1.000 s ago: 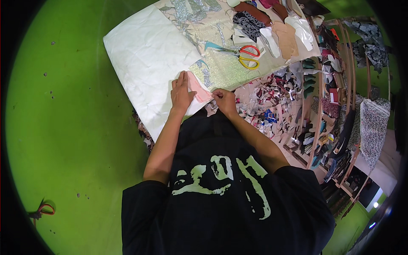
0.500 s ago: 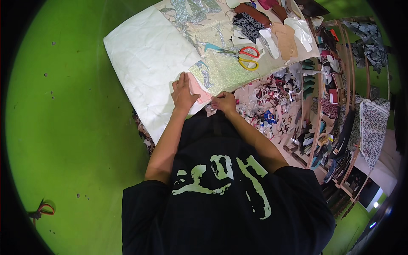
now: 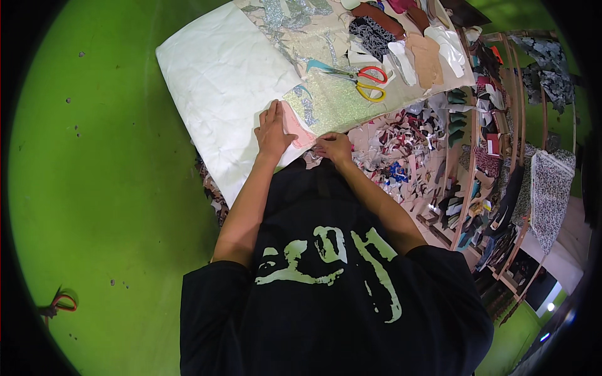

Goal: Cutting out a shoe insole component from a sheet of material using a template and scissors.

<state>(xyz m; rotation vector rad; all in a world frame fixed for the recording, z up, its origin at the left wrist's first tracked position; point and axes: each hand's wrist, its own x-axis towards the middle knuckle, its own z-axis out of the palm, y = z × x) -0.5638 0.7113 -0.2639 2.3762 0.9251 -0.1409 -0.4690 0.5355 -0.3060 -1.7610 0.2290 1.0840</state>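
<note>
A pale pink flat piece (image 3: 299, 130) with a curved outline lies at the near right corner of a large white sheet (image 3: 216, 78). My left hand (image 3: 272, 133) presses down with its fingers stretched out, the thumb on the pink piece and the other fingers along its left edge. At the piece's near right tip, my right hand (image 3: 335, 148) has its fingers closed together; whatever is between them is hidden. Beyond the hands, scissors (image 3: 357, 79) with one red and one yellow handle rest on glittery silver-green material (image 3: 338, 103).
Silver offcuts (image 3: 288, 15) and brown, black, white and tan cut pieces (image 3: 423, 59) cover the table's far side. Scraps (image 3: 401, 156) litter the floor to the right, beside wooden racks (image 3: 467, 182) of materials. A green wall (image 3: 113, 175) stands left.
The view has shifted slightly, so the table and scissors appear a little higher and farther right. Both hands stay at the pink piece, with the right fingers still at its tip.
</note>
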